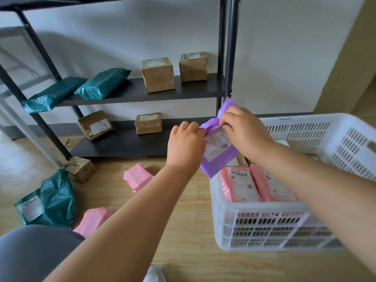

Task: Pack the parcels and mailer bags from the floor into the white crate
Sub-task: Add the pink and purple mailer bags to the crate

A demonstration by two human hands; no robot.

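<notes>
Two hands hold one purple bag up in the air, over the near left corner of the white crate. The left hand pinches the bag's left edge with its fingers curled tight. The right hand pinches the top of the bag, fingers pressed together on the crinkled plastic. A white label on the bag faces the camera. The bag hangs tilted, with its low corner just above the crate's rim.

The crate sits on the wood floor at the right. Two pink bags lie side by side in it, labels up. Brown boxes show behind them in the crate, but I cannot tell how many.

More things lie on the floor at the left. A pink bag lies near the left arm. Another pink bag lies closer, partly under that arm. A green bag lies far left, and a brown box sits just behind it by the leg of the shelf.

On the dark shelf, two green bags and two boxes sit on the upper board. Two more boxes sit on the lower board.

A grey knee shows at the bottom left.
</notes>
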